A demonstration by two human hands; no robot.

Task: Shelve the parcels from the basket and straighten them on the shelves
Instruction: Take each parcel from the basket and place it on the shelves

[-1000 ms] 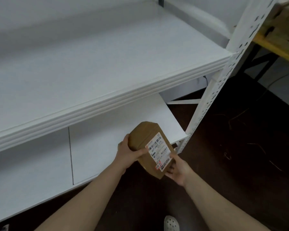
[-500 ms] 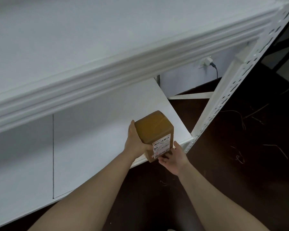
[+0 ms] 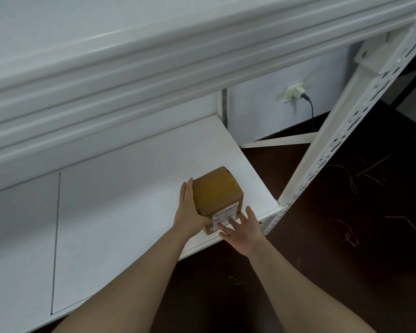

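Now: parcel (image 3: 216,191) on the lower shelf (image 3: 130,188)

It sits near the shelf's front edge. The left hand (image 3: 189,210) lays straight fingers (image 3: 186,191) flat against the side just right of them. The right hand (image 3: 244,230) spreads its fingers wide on the labelled face just ahead of them.

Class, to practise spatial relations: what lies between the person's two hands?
In the head view, the cardboard parcel on the lower shelf lies between the left hand and right hand.
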